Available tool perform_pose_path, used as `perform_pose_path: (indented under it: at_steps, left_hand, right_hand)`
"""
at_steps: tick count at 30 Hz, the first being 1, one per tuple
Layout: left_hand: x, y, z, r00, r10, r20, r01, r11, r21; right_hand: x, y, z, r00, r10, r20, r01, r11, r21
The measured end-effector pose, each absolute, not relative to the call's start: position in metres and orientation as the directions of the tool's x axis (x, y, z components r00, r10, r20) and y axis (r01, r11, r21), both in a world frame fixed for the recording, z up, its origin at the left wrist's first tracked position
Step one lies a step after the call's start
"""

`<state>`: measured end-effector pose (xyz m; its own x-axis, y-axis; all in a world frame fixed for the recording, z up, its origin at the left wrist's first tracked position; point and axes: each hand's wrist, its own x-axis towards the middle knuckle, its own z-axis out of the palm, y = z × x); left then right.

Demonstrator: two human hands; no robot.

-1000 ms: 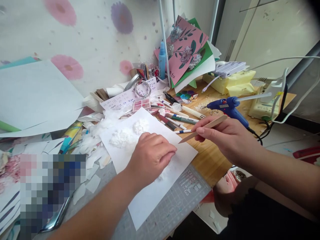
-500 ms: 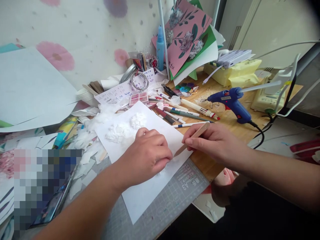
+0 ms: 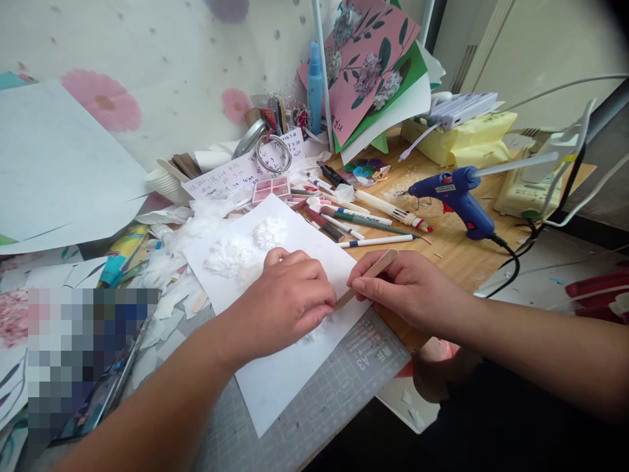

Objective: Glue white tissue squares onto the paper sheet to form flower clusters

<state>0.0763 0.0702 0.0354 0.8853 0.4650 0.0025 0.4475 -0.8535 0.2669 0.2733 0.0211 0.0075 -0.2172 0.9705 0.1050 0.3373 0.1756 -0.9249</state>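
Note:
A sheet of white paper (image 3: 275, 393) lies slantwise on a grey cutting mat (image 3: 339, 400). Two white ruffled clusters, one larger (image 3: 228, 257) and one smaller (image 3: 270, 233), sit on its upper part. My left hand (image 3: 289, 295) rests over the middle of the sheet with its fingers closed and pressed down; what they hold, if anything, is hidden beneath them. Between the thumb and fingers of my right hand (image 3: 398, 282) is a flat wooden stick (image 3: 383, 263), slanting down so that its lower end reaches my left fingertips. Some white material shows just below my left fingers.
A blue glue gun (image 3: 455, 196) stands at the right with its cable trailing. Markers and pens (image 3: 363, 219) lie behind the paper. White scraps (image 3: 167, 308) and a pixelated dark object (image 3: 93, 360) are at the left. Pink flower artwork (image 3: 363, 72) leans at the back.
My right hand has shifted slightly left, and the stick's upper end now points a little lower. The camera view has moved slightly. My left hand stays over the same part of the paper.

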Motion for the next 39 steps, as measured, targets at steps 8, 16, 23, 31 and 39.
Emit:
perform_pose_path:
  at_steps: [8, 16, 23, 31, 39]
  left_hand:
    - [0.075, 0.071, 0.036, 0.857, 0.515, -0.028, 0.490, -0.797, 0.352]
    - [0.079, 0.068, 0.031, 0.838, 0.546, 0.003, 0.516, -0.793, 0.323]
    - [0.082, 0.067, 0.028, 0.806, 0.591, -0.024, 0.562, -0.753, 0.343]
    - [0.063, 0.089, 0.034, 0.676, 0.730, 0.102, 0.591, -0.620, 0.516]
    - [0.043, 0.105, 0.036, 0.587, 0.808, -0.054, 0.747, -0.514, 0.422]
  right_hand:
    - [0.271, 0.029, 0.008, -0.189, 0.982, 0.026, 0.352, 0.092, -0.932]
    - [0.274, 0.033, 0.008, -0.162, 0.986, -0.051, 0.221, -0.014, -0.975]
    - [0.277, 0.026, 0.011, -0.106, 0.987, -0.117, 0.064, -0.111, -0.992]
    - [0.275, 0.031, 0.007, -0.170, 0.985, 0.012, 0.275, 0.059, -0.960]
    - [0.275, 0.030, 0.004, -0.153, 0.986, -0.073, 0.147, -0.050, -0.988]
